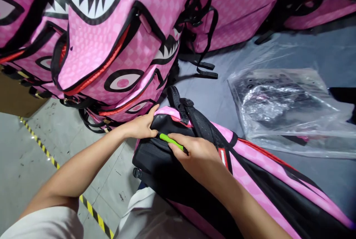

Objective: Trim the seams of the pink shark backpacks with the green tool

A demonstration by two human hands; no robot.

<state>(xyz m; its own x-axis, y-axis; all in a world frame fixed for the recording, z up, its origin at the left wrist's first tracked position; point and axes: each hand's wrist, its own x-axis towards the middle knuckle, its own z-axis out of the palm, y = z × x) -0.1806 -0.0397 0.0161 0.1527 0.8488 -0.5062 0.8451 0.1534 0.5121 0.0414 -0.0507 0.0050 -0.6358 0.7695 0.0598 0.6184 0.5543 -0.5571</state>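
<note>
A pink and black backpack [258,172] lies on the grey table [219,94] in front of me, its black back panel and straps facing up. My left hand [141,125] grips the top edge of this backpack, fingers curled over the pink rim. My right hand [194,151] is closed on a thin green tool [171,141], whose tip touches the black fabric near the left hand.
A pile of pink backpacks [116,38] printed with shark teeth and eyes is stacked at the back left. Clear plastic bags [286,105] holding dark items lie at the right. Below the table edge is grey floor with a yellow-black tape line [52,159].
</note>
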